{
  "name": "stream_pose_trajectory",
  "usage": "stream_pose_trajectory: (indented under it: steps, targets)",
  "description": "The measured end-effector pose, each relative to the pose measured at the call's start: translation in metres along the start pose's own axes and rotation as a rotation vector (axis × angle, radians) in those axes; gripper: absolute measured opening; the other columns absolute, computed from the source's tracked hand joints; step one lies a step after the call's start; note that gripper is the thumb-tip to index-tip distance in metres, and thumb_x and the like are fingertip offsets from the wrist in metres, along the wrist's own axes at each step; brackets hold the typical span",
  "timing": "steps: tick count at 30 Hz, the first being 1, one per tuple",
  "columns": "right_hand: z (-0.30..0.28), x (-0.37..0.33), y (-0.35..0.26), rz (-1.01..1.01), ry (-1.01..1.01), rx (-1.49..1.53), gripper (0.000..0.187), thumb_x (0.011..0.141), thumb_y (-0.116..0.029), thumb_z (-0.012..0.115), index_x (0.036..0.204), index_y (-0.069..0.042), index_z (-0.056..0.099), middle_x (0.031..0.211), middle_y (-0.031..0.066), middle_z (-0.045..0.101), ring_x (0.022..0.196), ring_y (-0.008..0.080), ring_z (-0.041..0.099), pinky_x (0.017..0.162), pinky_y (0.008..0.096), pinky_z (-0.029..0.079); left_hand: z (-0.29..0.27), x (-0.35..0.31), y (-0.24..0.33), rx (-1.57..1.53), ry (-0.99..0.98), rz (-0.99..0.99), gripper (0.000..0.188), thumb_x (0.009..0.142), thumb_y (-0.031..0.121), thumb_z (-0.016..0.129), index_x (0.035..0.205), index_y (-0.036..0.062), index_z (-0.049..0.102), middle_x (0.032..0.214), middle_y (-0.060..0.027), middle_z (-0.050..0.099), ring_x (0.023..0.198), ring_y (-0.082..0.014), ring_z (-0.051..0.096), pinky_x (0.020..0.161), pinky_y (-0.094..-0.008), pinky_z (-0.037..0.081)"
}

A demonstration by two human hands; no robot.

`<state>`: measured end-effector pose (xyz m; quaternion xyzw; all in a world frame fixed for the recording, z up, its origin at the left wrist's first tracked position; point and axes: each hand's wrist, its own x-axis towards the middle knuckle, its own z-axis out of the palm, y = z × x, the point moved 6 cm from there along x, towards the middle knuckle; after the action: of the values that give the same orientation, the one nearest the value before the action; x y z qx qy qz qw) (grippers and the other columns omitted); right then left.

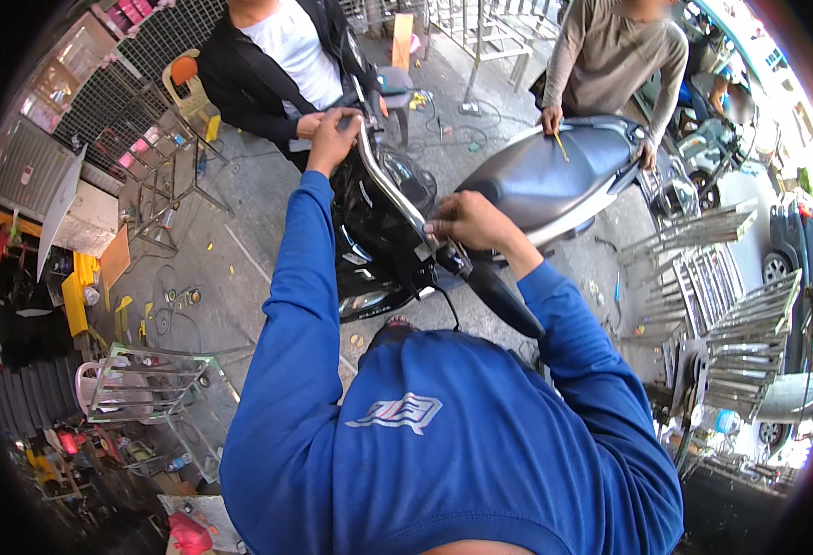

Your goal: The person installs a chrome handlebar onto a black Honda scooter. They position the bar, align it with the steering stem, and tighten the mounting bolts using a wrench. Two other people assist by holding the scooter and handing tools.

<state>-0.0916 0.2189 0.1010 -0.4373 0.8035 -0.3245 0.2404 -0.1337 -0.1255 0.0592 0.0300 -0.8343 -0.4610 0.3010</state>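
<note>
A bent silver metal tube [390, 178] lies across the handlebar area of a black motor scooter [362, 222]. My left hand [334, 141] is closed at the tube's far end, beside the hand [310, 125] of a person in a black jacket. At the near end, my right hand [473, 220] pinches the tube with thumb and fingers, close to the handlebar grip. Below that hand a black rear-view mirror [506, 301] sticks out. The scooter's long dark seat [536, 174] stretches away to the right.
Behind the seat stands a second person [614, 60], a yellow tape measure [562, 146] in one hand. Metal frames [702, 296] stack up at the right. A metal rack [152, 393] stands lower left; cables [170, 310] and tools lie on the floor.
</note>
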Motion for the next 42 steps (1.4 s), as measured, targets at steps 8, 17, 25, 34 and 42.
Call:
stream_pose_trajectory:
  steps: [8,17,25,34,42]
  targets:
    - [0.002,-0.003,-0.008,-0.014,-0.012,0.047,0.036,0.097,-0.037,0.080,0.108,-0.003,0.083,0.103,0.0175,0.078,0.095,0.0355,0.075,0.086,0.0448,0.058,0.000,-0.001,-0.003,-0.017,-0.006,-0.116,0.020,0.100,0.021,0.075,0.110,0.0042,0.079,0.103,-0.0097,0.069,0.076,-0.0177,0.066,0.071,-0.0330,0.053]
    - [0.003,-0.008,-0.012,-0.108,0.049,0.035,0.033,0.098,-0.036,0.080,0.111,-0.006,0.083,0.101,0.0147,0.073,0.097,0.0350,0.073,0.085,0.0450,0.056,-0.004,-0.001,0.008,-0.009,0.002,-0.013,0.023,0.100,0.021,0.077,0.113,0.0028,0.078,0.104,-0.0080,0.069,0.074,-0.0172,0.065,0.070,-0.0313,0.053]
    - [0.004,-0.009,-0.014,-0.165,0.076,0.009,0.026,0.101,-0.031,0.078,0.110,-0.006,0.083,0.092,0.0129,0.069,0.088,0.0316,0.070,0.079,0.0438,0.054,-0.001,-0.002,0.016,0.092,0.009,0.050,0.021,0.102,0.019,0.073,0.120,0.0114,0.081,0.110,-0.0103,0.066,0.094,-0.0240,0.069,0.075,-0.0338,0.057]
    - [0.006,-0.010,-0.013,-0.152,0.062,0.042,0.028,0.099,-0.028,0.079,0.109,-0.003,0.082,0.096,0.0143,0.072,0.090,0.0333,0.071,0.083,0.0443,0.055,0.000,-0.013,0.021,0.144,0.122,0.031,0.021,0.102,0.022,0.071,0.116,0.0084,0.080,0.098,-0.0132,0.072,0.088,-0.0283,0.070,0.081,-0.0410,0.055]
    - [0.007,-0.008,-0.010,-0.173,0.078,0.072,0.029,0.099,-0.028,0.080,0.109,-0.001,0.082,0.097,0.0150,0.073,0.093,0.0330,0.071,0.084,0.0434,0.055,-0.003,-0.017,0.021,0.107,0.164,-0.112,0.020,0.099,0.021,0.073,0.111,0.0066,0.080,0.090,-0.0121,0.078,0.082,-0.0237,0.075,0.079,-0.0380,0.058]
